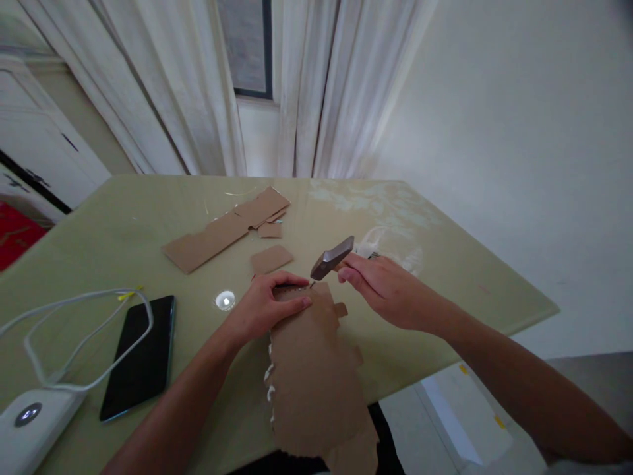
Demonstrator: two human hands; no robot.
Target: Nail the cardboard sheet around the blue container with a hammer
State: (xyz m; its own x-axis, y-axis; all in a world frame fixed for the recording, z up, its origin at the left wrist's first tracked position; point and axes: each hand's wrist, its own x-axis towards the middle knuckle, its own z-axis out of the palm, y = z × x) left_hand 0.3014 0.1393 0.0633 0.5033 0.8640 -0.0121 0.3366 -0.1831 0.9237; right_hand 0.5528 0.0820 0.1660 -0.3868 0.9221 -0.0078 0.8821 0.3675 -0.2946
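In the head view, the person's right hand [383,287] is closed around the handle of a small hammer [332,257], gripping close under the head, whose dark metal block tilts down to the left. The left hand [267,307] lies flat, fingers spread and slightly curled, pressing on the far end of a long cardboard piece [314,376]. That piece runs from the middle of the table [123,218] over its near edge, its lower end hanging off toward the person.

The hammer head will be the heavy part, dense and hard, so a grip this high on the handle likely gives short, controlled taps rather than force. The cardboard looks light and stiff but easy to crease or tear; its left edge is already ragged, with white tufts showing. It would probably slide on the smooth tabletop unless pinned, and the flat middle is the safest place to press, away from the torn edge.

Just beside the hammer's striking end, at the left fingertips, a tiny dark thing may be a nail, but it is too small to tell. The hammer handle is almost wholly hidden in the fist, and something dark pokes out past the knuckles.

Toward the far edge lie cardboard scraps [227,231]. Near the left edge are a black phone [141,356], a looped white cable [74,330] and a white device [30,422] cut off at the corner. A small round shiny object [225,300] sits near the left wrist.
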